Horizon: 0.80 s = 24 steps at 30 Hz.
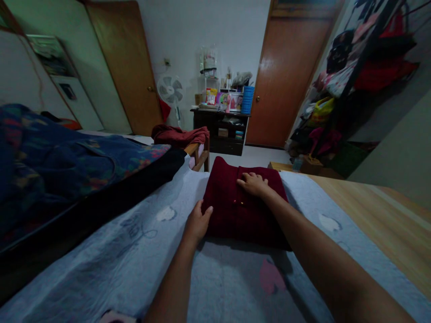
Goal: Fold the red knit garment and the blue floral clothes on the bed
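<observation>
Blue floral cloth (67, 157) heaped at left. Dark red folded garment (249, 215) laid on pale blue heart-patterned bedding (215, 278), mid-scene. Its left edge is touched by the left hand (198, 222), thumb parted from fingers; its far part is pressed by the right hand (254, 183), fingers loosely spread.

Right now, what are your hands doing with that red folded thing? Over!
Left hand at left edge of maroon garment. Right hand on top. Garment folded on bedsheet. Nothing seen blocking it.
</observation>
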{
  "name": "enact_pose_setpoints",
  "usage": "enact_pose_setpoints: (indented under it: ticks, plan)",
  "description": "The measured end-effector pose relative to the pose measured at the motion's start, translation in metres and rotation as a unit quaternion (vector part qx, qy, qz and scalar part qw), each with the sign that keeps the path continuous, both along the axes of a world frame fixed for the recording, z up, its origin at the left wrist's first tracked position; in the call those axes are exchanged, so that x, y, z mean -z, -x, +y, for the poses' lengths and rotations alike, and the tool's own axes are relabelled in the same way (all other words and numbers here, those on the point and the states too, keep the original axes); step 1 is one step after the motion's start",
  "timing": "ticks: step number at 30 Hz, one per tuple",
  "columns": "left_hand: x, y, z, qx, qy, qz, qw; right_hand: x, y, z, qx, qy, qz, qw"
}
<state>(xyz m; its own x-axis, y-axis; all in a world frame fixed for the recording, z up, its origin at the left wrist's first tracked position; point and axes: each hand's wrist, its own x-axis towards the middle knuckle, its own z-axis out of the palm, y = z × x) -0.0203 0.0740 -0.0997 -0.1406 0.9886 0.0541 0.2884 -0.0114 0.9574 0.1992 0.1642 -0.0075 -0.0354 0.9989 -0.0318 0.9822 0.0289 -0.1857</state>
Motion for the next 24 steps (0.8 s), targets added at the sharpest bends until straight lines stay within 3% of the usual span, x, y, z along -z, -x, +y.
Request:
enact_pose_setpoints:
  ticks: [5,10,14,18,21,24]
  plan:
    - [-0.004,-0.002,-0.002,-0.015,-0.006,0.046,0.999,0.025,0.000,0.009,-0.048,0.017,0.028,0.998]
    - [-0.009,-0.002,-0.003,-0.025,0.011,0.062,0.998,0.040,0.003,0.018,-0.063,0.003,0.027,0.998]
    - [-0.014,-0.003,-0.006,-0.017,0.007,0.039,0.999,0.040,0.004,0.019,-0.061,0.002,0.037,0.997]
    - [-0.018,-0.005,-0.010,0.003,0.009,0.006,1.000,0.026,-0.011,0.011,-0.060,-0.023,0.075,0.995]
    - [-0.019,-0.005,-0.010,0.001,0.015,0.003,1.000,0.016,-0.041,-0.004,0.012,-0.104,0.060,0.993]
    - [-0.018,-0.005,-0.009,-0.002,0.006,0.007,1.000,0.017,-0.077,-0.024,0.150,-0.119,0.040,0.981]
